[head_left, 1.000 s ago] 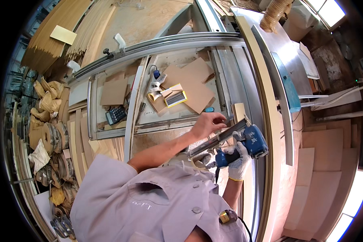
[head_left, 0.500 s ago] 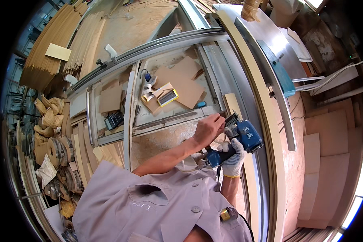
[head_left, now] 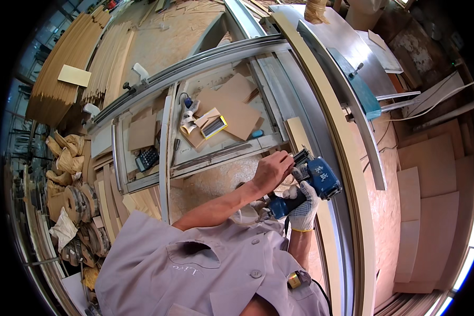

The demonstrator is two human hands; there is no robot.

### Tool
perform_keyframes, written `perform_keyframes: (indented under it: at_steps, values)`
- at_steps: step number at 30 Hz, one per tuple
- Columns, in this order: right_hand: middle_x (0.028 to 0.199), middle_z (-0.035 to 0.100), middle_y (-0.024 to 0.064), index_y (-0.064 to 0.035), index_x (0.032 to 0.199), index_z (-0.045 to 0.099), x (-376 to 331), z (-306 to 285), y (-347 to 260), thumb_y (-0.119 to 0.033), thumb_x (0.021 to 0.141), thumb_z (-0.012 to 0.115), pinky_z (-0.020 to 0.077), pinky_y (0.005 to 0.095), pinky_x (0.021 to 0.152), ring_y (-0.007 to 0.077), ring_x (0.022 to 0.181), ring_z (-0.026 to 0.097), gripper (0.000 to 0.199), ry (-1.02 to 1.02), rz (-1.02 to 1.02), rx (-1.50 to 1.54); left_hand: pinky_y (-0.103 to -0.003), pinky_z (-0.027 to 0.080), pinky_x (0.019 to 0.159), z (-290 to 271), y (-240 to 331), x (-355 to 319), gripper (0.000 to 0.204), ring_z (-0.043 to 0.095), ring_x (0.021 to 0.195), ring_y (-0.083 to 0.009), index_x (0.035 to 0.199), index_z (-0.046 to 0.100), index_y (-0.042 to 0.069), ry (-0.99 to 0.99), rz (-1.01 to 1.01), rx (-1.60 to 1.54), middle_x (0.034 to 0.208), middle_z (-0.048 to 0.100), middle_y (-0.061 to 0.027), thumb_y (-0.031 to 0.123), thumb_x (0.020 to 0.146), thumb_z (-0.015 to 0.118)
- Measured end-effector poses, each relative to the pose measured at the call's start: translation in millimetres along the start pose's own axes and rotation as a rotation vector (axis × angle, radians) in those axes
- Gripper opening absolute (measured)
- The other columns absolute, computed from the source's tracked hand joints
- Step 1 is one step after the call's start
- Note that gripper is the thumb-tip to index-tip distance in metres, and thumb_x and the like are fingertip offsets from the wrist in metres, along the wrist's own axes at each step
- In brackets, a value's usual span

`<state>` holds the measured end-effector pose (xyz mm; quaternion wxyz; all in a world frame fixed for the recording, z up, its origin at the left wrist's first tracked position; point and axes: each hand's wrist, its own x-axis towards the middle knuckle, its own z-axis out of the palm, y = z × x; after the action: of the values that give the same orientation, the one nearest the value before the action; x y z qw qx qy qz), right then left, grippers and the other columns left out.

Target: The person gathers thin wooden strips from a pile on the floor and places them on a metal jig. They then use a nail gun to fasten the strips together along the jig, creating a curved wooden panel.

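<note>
A blue pneumatic stapler (head_left: pixel 322 178) is held just above the metal-framed workbench (head_left: pixel 166 158). My right hand (head_left: pixel 304 209), in a white knit glove, grips its handle from below. My bare left hand (head_left: pixel 271 169) is closed around the dark metal magazine (head_left: pixel 302 156) at the tool's front. The stapler's nose is close to a pale wooden strip (head_left: pixel 295 132), which lies against a long curved cream panel (head_left: pixel 334 137). The black hose (head_left: pixel 321 295) runs down past my shirt.
On the bench lie cardboard pieces (head_left: pixel 231 108), a yellow-rimmed box of staples (head_left: pixel 214 127), a blue marker (head_left: pixel 257 134) and a calculator (head_left: pixel 147 158). Sawdust (head_left: pixel 216 179) covers the near bench. Stacked wood strips (head_left: pixel 68 58) and bundles (head_left: pixel 63 158) are on the left.
The long metal magazine that stuck out to the left of the stapler now looks short against the blue body. My left hand has moved in toward the tool with it.
</note>
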<state>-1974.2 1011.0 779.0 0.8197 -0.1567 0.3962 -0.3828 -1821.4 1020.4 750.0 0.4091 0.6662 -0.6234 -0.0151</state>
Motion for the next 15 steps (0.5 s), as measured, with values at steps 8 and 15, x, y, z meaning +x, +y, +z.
perform_keyframes:
  at_steps: [8,15]
  values:
    - [0.067,0.051,0.0048,0.0022,0.111,0.061,-8,3,-7,-0.018,0.093,0.062,0.0517,0.0357,0.067,0.0208,0.062,0.054,0.028,0.012,0.03,-0.017,-0.04,0.053,0.065,4,2,1,0.012,0.065,0.078,-0.0293,0.088,0.062,0.006,-0.031,-0.019,-0.007,0.083,0.059,-0.0083,0.009,0.087,0.074]
    - [0.067,0.051,0.0052,0.0038,0.117,0.061,-4,-8,-5,-0.019,0.094,0.061,0.051,0.0345,0.068,0.0204,0.063,0.054,0.033,-0.016,0.045,0.002,-0.04,0.054,0.068,9,5,-2,0.015,0.064,0.082,-0.0322,0.093,0.064,0.003,0.061,-0.063,-0.11,0.089,0.06,-0.0123,0.01,0.087,0.076]
